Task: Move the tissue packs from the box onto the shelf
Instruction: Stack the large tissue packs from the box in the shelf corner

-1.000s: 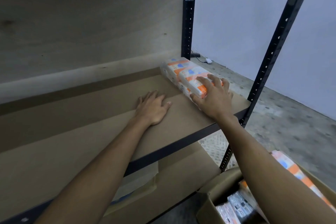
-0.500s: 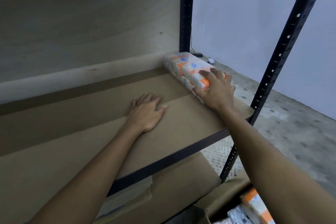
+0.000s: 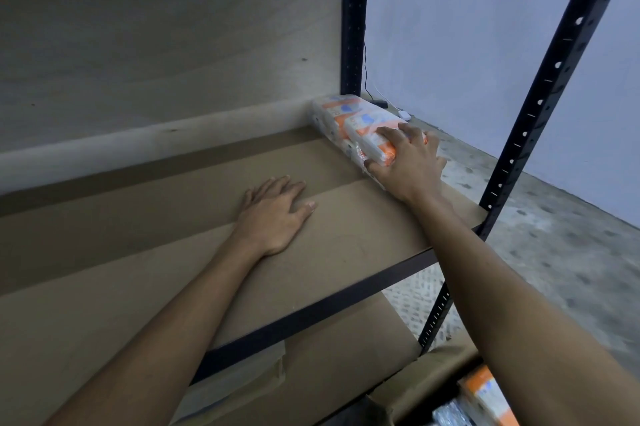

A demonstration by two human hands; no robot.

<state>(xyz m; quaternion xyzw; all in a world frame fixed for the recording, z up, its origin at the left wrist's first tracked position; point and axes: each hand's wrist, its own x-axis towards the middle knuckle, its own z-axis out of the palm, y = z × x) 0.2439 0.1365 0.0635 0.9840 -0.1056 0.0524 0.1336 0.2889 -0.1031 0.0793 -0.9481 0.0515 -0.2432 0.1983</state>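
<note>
While the left hand (image 3: 273, 214) lies flat, the right hand's (image 3: 410, 167) fingers (image 3: 391, 135) clasp a plastic-wrapped tissue pack (image 3: 372, 141).

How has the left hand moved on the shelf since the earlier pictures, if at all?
No. The left hand lies flat on the shelf, its fingers across the same board seam as before.

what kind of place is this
Probably a storeroom: black slotted-metal shelving posts, a brown board shelf holding orange-and-white plastic-wrapped tissue packs, and a rough grey concrete floor.
</note>
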